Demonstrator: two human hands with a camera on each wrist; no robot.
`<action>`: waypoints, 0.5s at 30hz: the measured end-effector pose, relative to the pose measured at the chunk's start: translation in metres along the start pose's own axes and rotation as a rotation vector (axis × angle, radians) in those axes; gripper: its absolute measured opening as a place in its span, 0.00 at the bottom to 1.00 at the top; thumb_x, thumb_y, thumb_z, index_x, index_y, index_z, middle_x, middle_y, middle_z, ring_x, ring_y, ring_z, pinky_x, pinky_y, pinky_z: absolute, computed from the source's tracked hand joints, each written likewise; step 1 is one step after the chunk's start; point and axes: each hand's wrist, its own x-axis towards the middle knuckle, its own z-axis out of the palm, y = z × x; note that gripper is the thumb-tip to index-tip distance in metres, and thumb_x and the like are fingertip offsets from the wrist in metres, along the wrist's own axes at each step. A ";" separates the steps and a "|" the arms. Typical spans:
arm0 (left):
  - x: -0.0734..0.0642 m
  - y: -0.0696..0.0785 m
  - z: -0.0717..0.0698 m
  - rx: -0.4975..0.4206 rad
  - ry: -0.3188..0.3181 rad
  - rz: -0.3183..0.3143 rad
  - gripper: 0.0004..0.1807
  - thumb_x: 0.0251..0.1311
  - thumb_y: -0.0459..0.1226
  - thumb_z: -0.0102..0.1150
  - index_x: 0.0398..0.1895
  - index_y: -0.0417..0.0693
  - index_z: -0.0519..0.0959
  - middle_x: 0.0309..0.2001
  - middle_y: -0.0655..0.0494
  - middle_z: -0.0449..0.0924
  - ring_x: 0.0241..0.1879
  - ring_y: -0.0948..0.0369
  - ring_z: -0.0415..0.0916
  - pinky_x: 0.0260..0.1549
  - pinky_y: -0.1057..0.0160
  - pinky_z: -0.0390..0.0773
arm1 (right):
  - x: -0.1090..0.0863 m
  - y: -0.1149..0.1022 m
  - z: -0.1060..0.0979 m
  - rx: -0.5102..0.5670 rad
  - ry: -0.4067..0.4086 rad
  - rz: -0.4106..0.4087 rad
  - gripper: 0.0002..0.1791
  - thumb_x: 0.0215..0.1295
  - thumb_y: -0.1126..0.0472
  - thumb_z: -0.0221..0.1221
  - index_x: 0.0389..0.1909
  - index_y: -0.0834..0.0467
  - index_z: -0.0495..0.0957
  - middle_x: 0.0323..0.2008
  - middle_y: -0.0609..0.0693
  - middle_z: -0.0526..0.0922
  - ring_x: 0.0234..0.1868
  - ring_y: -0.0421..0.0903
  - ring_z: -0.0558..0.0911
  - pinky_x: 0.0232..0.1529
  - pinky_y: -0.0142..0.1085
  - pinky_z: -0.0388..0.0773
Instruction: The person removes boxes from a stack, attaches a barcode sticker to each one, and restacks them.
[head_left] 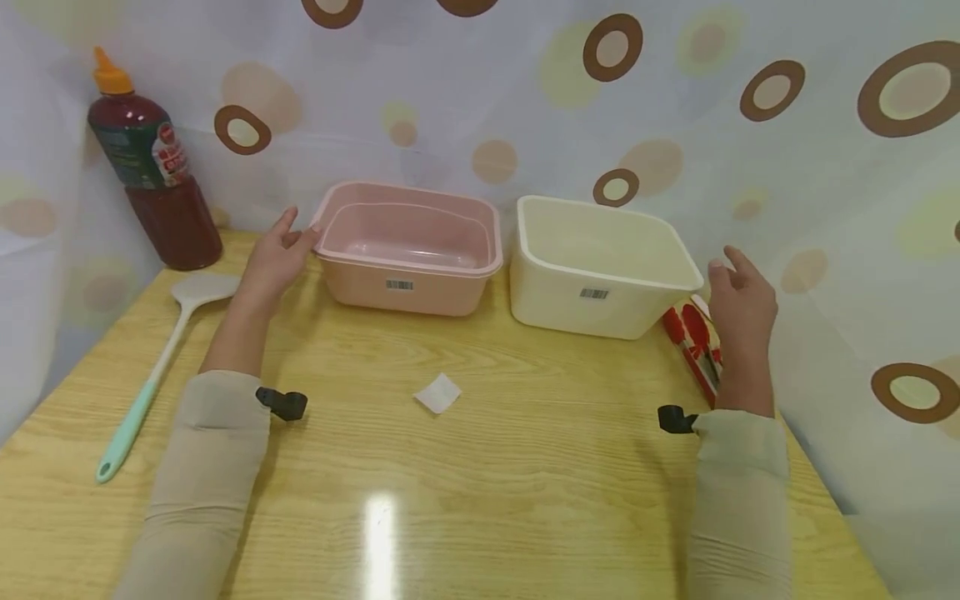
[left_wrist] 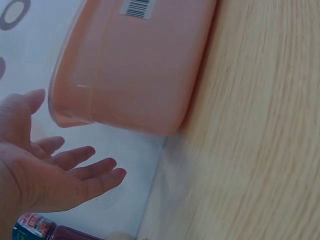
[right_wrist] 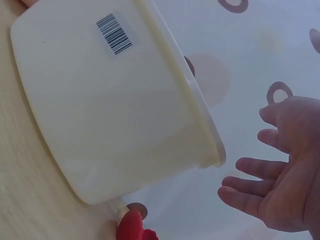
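Observation:
A pink plastic bin (head_left: 412, 292) stands at the back of the wooden table, with a barcode sticker on its front. Beside its left end is my left hand (head_left: 277, 254), fingers spread and relaxed; in the left wrist view a small gap parts the hand (left_wrist: 55, 165) from the bin's rim (left_wrist: 59, 117). To the right stands a cream bin (head_left: 577, 304), also with a barcode. My right hand (head_left: 742, 304) hovers off its right end, loosely bent and holding nothing; in the right wrist view the fingers (right_wrist: 250, 195) are apart from the cream rim.
A sauce bottle (head_left: 168, 183) with an orange cap stands at the back left. Before it lies a white turner (head_left: 161, 367) with a mint handle. Red-tipped tongs (head_left: 697, 346) lie partly behind my right hand. A white paper scrap (head_left: 438, 393) lies mid-table. A patterned curtain (head_left: 450, 92) hangs behind.

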 end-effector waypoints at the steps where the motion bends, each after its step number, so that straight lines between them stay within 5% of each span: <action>1: 0.001 0.000 0.000 -0.002 -0.001 -0.004 0.45 0.72 0.60 0.46 0.83 0.63 0.38 0.81 0.41 0.47 0.80 0.45 0.47 0.78 0.44 0.51 | 0.006 -0.002 0.001 -0.018 -0.019 -0.016 0.32 0.75 0.33 0.42 0.78 0.30 0.55 0.77 0.52 0.64 0.76 0.53 0.65 0.74 0.50 0.65; 4: 0.005 -0.001 0.002 -0.015 -0.004 -0.004 0.43 0.73 0.58 0.46 0.83 0.64 0.39 0.81 0.41 0.46 0.81 0.47 0.46 0.77 0.44 0.52 | 0.022 -0.006 0.004 -0.054 -0.078 -0.037 0.35 0.75 0.33 0.40 0.80 0.35 0.53 0.78 0.54 0.60 0.78 0.56 0.61 0.75 0.54 0.63; 10: 0.010 -0.005 0.009 -0.051 -0.025 -0.026 0.40 0.74 0.56 0.46 0.82 0.67 0.40 0.82 0.49 0.42 0.81 0.51 0.45 0.74 0.41 0.59 | 0.045 -0.006 0.012 -0.005 -0.205 0.025 0.36 0.75 0.33 0.42 0.80 0.38 0.52 0.80 0.52 0.57 0.67 0.49 0.73 0.48 0.30 0.81; 15: 0.012 -0.002 0.016 -0.069 -0.014 -0.039 0.38 0.75 0.55 0.45 0.82 0.70 0.42 0.83 0.52 0.43 0.78 0.51 0.52 0.72 0.42 0.63 | 0.056 -0.004 0.015 0.036 -0.284 0.048 0.38 0.76 0.33 0.40 0.81 0.42 0.50 0.80 0.54 0.55 0.63 0.50 0.74 0.59 0.41 0.81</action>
